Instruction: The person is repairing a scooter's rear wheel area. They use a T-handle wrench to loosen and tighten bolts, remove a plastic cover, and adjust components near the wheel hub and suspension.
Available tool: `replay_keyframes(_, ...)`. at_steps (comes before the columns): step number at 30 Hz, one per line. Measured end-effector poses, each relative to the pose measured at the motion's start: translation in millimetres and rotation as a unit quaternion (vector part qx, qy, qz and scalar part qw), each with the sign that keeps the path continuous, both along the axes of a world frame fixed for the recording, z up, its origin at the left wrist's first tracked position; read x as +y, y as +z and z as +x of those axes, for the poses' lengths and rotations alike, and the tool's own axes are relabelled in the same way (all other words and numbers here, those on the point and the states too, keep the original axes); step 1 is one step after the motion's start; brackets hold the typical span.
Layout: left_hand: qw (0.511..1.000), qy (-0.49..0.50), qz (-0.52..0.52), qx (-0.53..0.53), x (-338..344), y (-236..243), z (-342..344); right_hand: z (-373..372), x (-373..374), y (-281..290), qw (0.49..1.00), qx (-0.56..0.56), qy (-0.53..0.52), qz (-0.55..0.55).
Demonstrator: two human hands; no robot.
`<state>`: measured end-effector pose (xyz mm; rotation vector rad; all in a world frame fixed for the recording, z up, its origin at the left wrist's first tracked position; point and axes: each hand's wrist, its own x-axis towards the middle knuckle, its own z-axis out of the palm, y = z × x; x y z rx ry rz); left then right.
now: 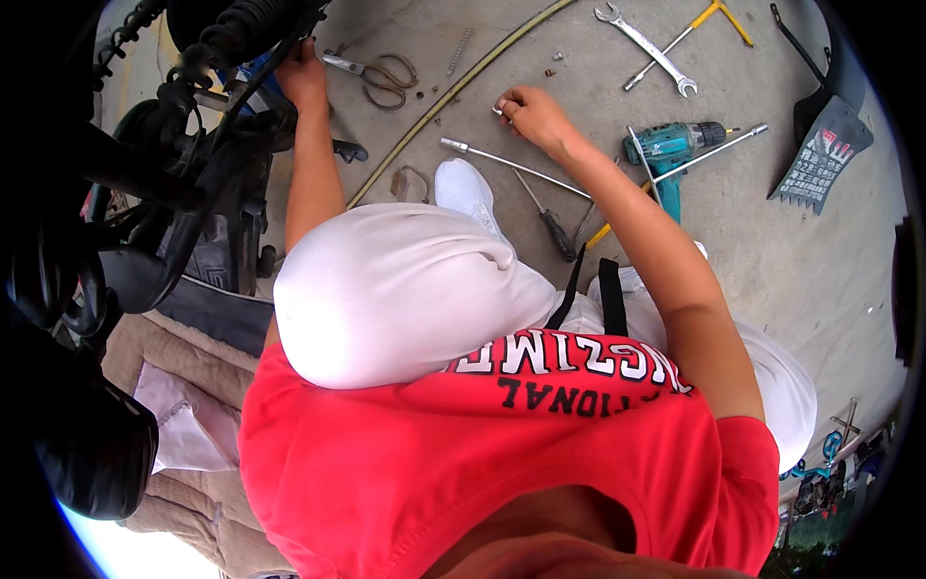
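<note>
My left hand [302,77] reaches in at the side of a dark machine [217,145] with coil springs and black tubes, which looks like a motorbike or scooter. Its fingers are mostly hidden behind the parts. Above the concrete floor, my right hand [535,116] is closed in a pinch, with a small pale bit showing at the fingertips, too small to name. Scissors [386,82] with brown handles lie just right of my left hand. Between the hands a yellowish hose [434,111] crosses the floor, near a thin coil spring [460,51] and small loose bolts [551,72].
Right of my right hand lie a teal cordless drill [666,145], a double open-ended wrench [648,50] and a yellow-handled T-wrench [690,39]. A screwdriver [555,232] lies near my knee. A dark mudguard flap [825,154] is at far right, a brown padded cover [183,386] at lower left.
</note>
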<state>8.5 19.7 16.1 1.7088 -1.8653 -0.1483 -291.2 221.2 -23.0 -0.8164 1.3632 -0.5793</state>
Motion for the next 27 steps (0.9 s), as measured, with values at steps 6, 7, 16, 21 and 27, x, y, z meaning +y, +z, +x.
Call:
replay_keyframes(6, 0.984, -0.011, -0.123, -0.128, 16.0, 5.5, -18.6, -10.6, 10.3, -30.7, 0.991, 0.084, 0.077, -0.066)
replay_keyframes(7, 0.957, -0.023, -0.202, -0.208, 23.7, 5.2, -27.1, -15.6, 10.3, -36.7, 0.99, 0.094, 0.084, -0.068)
replay_keyframes(16, 0.941, -0.149, 0.265, -0.146, 85.4, -67.2, -123.4, -34.9, 2.2, -43.1, 0.988, 0.124, 0.046, -0.073)
replay_keyframes(21, 0.907, -0.172, 0.339, -0.183, 58.9, -67.5, -121.1, -90.4, -5.8, -11.6, 0.996, 0.068, 0.008, -0.056)
replay_keyframes(27, 0.886, -0.196, 0.417, 0.051, 45.1, -53.0, -131.0, -188.2, 40.5, 35.3, 0.783, 0.464, 0.414, -0.004)
